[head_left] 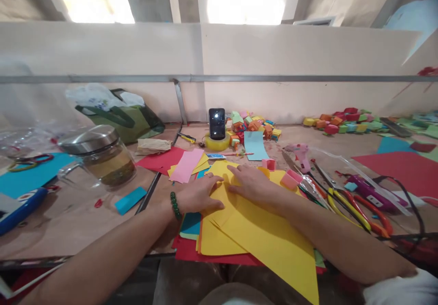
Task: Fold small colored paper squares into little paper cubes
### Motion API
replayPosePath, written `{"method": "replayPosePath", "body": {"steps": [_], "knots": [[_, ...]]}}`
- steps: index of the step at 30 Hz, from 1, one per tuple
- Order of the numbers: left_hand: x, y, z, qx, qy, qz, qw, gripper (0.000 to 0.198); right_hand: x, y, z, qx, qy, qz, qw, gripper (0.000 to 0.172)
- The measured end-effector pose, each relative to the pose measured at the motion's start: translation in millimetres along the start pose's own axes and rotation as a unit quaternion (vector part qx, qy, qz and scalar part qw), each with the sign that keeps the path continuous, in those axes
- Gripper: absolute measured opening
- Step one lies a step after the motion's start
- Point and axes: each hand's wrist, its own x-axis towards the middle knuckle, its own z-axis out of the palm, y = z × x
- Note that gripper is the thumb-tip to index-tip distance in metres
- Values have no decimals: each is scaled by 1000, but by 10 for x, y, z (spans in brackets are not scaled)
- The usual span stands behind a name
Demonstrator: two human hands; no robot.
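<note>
My left hand (201,193), with a green bead bracelet (175,206) at the wrist, rests on the left side of the yellow paper (263,223). Its thumb and fingers are apart. Across from it, my right hand (251,184) lies on the same paper with fingers stretched out. The yellow sheets overlap at angles, and one hangs over the table's front edge. Blue, green and red sheets show beneath them. Pink paper strips (187,165) lie just beyond my left hand. A small pink folded paper piece (290,179) sits beside my right forearm.
A lidded glass teapot (107,159) and blue paper stand left. A phone (216,123) leans upright on a tape roll (216,142). Piles of folded paper cubes (255,127) sit at the back. Scissors (345,204), a pink glue gun (301,154) and a purple tool (372,193) lie right.
</note>
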Motion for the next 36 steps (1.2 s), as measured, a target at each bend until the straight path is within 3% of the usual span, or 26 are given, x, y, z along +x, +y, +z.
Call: {"method": "replayPosePath", "body": {"steps": [4,9,11,18,23,26,28,31,34,36], "knots": [[103,-146,85,-117,20,-7,993,62,15,59,91,6,27,-11,1000,61],[132,-193,63,-309,8,-55,949,48,21,52,65,32,1,12,999,66],[116,-166,38,-344,4,-77,936,46,23,41,36,26,-5,16,1000,58],[100,-119,13,-322,11,-88,942,44,40,54,28,35,-7,22,999,37],[96,-134,16,-241,26,-42,969,59,26,21,-14,62,-25,65,996,50],[87,-129,36,-216,14,-32,976,71,16,24,-22,42,-36,33,998,30],[74,-124,29,-214,20,-23,976,74,10,56,4,60,-5,4,998,18],[55,-132,-27,-287,20,-4,958,62,7,149,63,147,89,-5,985,17],[54,-169,-96,-430,44,-22,902,46,15,252,91,231,201,8,952,23],[66,-194,-120,-519,97,-36,848,50,22,296,85,263,261,9,929,26]]}}
